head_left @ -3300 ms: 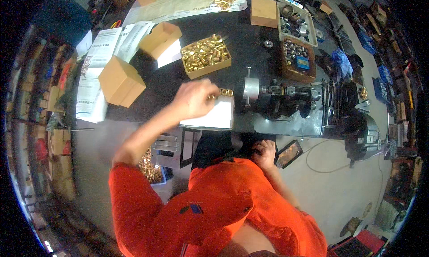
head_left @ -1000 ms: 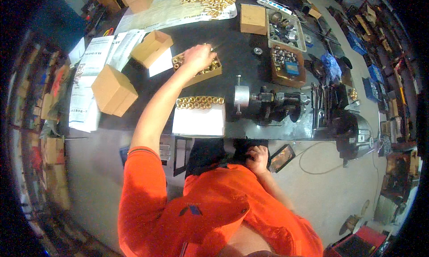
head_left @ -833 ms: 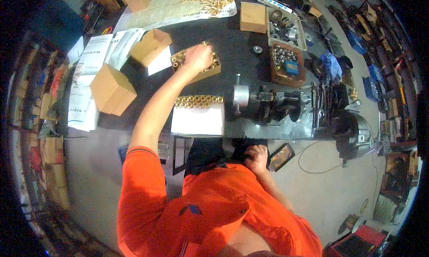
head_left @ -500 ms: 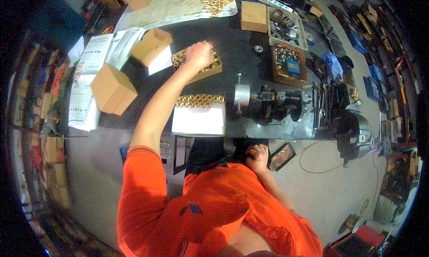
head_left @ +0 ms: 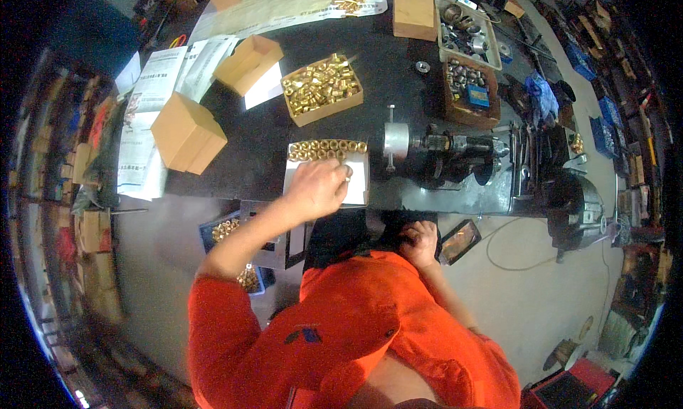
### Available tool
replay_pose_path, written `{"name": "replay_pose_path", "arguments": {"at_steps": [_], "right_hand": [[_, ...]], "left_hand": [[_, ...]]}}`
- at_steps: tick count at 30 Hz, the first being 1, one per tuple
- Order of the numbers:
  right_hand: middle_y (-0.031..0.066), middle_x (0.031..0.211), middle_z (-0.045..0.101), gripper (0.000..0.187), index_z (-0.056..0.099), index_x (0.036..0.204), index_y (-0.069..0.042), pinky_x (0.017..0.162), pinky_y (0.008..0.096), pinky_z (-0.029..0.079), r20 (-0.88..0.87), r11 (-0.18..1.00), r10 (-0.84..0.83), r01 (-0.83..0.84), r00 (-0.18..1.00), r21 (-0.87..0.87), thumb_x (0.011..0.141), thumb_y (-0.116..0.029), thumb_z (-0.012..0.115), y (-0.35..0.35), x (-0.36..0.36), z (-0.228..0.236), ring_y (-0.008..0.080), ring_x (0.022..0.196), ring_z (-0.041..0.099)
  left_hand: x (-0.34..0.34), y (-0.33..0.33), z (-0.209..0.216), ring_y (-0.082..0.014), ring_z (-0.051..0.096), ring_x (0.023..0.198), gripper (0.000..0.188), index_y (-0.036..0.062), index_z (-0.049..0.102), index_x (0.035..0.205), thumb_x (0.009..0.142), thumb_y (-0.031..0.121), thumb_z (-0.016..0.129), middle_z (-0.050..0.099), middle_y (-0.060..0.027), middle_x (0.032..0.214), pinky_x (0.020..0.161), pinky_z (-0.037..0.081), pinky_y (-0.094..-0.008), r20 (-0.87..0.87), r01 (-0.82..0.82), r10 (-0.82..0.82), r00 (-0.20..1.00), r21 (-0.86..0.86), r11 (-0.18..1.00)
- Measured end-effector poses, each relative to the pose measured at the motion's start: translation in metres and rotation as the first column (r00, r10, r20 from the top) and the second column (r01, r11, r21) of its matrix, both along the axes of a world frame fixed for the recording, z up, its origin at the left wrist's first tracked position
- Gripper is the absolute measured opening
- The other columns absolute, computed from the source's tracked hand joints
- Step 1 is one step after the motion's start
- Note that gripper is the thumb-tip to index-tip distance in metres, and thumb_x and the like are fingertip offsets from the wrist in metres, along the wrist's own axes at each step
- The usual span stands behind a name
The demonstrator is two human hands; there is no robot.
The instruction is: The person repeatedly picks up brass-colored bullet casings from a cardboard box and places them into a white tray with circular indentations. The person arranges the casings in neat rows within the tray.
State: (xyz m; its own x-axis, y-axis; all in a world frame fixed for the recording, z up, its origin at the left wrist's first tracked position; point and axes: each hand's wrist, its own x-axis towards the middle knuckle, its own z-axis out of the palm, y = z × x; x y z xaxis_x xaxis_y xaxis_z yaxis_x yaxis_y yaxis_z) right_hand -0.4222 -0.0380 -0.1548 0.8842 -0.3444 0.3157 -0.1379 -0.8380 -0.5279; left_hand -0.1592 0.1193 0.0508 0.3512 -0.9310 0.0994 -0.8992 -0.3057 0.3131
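Observation:
My left hand [head_left: 318, 188] is over a small white-lined carton [head_left: 292, 172], its fingers pinched on a small brass fitting [head_left: 347, 174], mostly hidden by the fingertips. Ring-shaped brass fittings [head_left: 313, 150] stand in rows along the carton's far side. Behind it, an open cardboard box [head_left: 329, 113] is heaped with loose brass fittings [head_left: 324, 86]. My right hand [head_left: 418, 239] rests on my lap, away from the table, with its fingers curled; whatever may be inside them is hidden.
A black fixture with a silver chuck [head_left: 395, 140] lies right of the carton. Two cardboard boxes [head_left: 188, 135] [head_left: 249, 61] and newspaper [head_left: 146, 117] are at left. Trays of metal parts [head_left: 466, 35] stand far right. Blue bins [head_left: 213, 231] hold brass parts below the table edge.
My left hand has come out of the heaped box and moved nearer, over the carton with the rows. The right hand stays on my lap. The view has shifted slightly.

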Motion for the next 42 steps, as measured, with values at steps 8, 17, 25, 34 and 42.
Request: {"name": "replay_pose_path", "arguments": {"at_steps": [8, 17, 25, 34, 42], "right_hand": [[0.0049, 0.085, 0.058, 0.028, 0.066, 0.078, -0.011, 0.084, 0.0433, 0.040, 0.015, 1.000, -0.001, 0.001, 1.000, 0.010, 0.051, -0.017, 0.068, -0.001, -0.002, 0.000, 0.0292, 0.086, 0.053], [0.0047, 0.085, 0.059, 0.028, 0.066, 0.078, -0.010, 0.084, 0.0426, 0.040, 0.011, 0.999, 0.007, -0.008, 1.000, 0.034, 0.051, -0.018, 0.068, -0.003, 0.000, 0.002, 0.0286, 0.086, 0.054], [0.0050, 0.089, 0.061, 0.028, 0.066, 0.079, -0.009, 0.085, 0.0423, 0.040, 0.016, 0.999, 0.022, -0.023, 1.000, 0.042, 0.052, -0.018, 0.067, -0.003, 0.001, 0.007, 0.0285, 0.086, 0.054], [0.0054, 0.093, 0.062, 0.030, 0.067, 0.081, -0.009, 0.085, 0.0428, 0.040, -0.081, 0.999, -0.007, 0.010, 0.997, 0.030, 0.053, -0.016, 0.068, 0.000, -0.003, 0.005, 0.0302, 0.090, 0.054], [0.0050, 0.089, 0.062, 0.029, 0.068, 0.080, -0.009, 0.085, 0.0422, 0.040, -0.018, 0.999, -0.020, 0.020, 1.000, 0.031, 0.052, -0.017, 0.069, -0.001, -0.002, -0.005, 0.0301, 0.090, 0.054]], "left_hand": [[-0.011, -0.003, -0.015, -0.0317, 0.064, 0.074, 0.020, 0.0086, 0.061, 0.098, 0.087, 0.025, 0.057, 0.061, -0.0113, 0.081, 0.062, 0.050, -0.0453, 0.079, -0.087, 0.093, 0.993, -0.082, 0.993], [-0.006, -0.019, -0.023, -0.0315, 0.064, 0.066, 0.018, 0.0099, 0.062, 0.095, 0.087, 0.025, 0.058, 0.063, -0.0109, 0.073, 0.058, 0.050, -0.0457, 0.203, -0.147, 0.161, 0.966, -0.083, 0.986], [0.004, -0.025, -0.023, -0.0324, 0.065, 0.062, 0.019, 0.0125, 0.061, 0.099, 0.084, 0.023, 0.060, 0.065, -0.0131, 0.070, 0.056, 0.050, -0.0468, 0.206, -0.196, 0.198, 0.958, -0.029, 0.980], [0.008, -0.025, 0.000, -0.0323, 0.065, 0.061, 0.023, 0.0138, 0.063, 0.100, 0.082, 0.027, 0.063, 0.064, -0.0122, 0.066, 0.055, 0.051, -0.0451, 0.164, -0.191, 0.193, 0.967, -0.031, 0.981], [0.099, -0.069, 0.021, -0.0293, 0.066, 0.070, 0.019, 0.0112, 0.067, 0.092, 0.081, 0.026, 0.063, 0.065, -0.0114, 0.068, 0.065, 0.051, -0.0429, 0.051, -0.245, 0.254, 0.966, -0.134, 0.960]]}}
